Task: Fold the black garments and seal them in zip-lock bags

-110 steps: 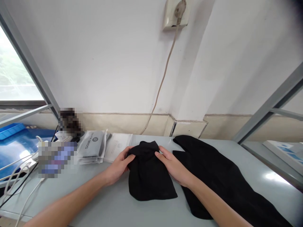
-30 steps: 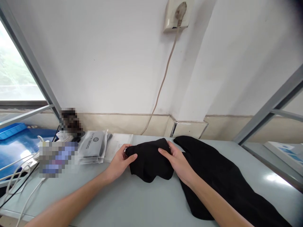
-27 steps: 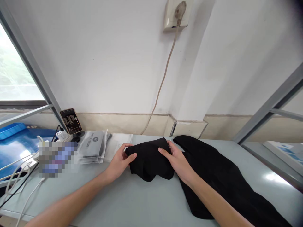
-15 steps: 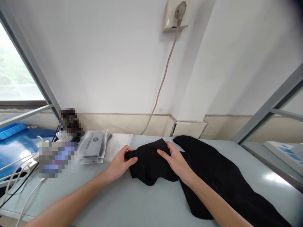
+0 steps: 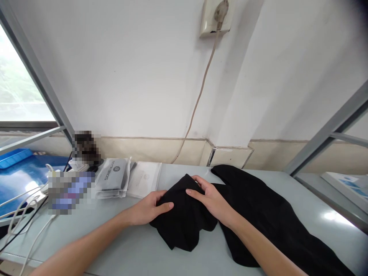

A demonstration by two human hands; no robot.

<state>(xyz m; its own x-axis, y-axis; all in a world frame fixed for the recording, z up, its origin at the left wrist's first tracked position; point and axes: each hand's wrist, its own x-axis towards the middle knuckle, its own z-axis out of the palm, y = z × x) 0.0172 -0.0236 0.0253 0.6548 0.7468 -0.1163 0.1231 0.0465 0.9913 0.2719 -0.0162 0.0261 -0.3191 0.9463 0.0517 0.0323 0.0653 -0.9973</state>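
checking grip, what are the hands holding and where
Both hold the small black cloth: left hand at its left edge, right hand at its far top corner.

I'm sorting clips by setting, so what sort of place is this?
Probably a garment packing bench: the left hand and right hand hold a small black cloth on a grey table, more black fabric lies beside it, and branded pouches are stacked at left.

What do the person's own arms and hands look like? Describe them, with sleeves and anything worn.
The left hand and right hand are bare: no gloves, and no ring shows on the fingers in view. The left forearm and right forearm are bare too, slim, with no sleeve, watch or bracelet as far as the picture's lower edge.
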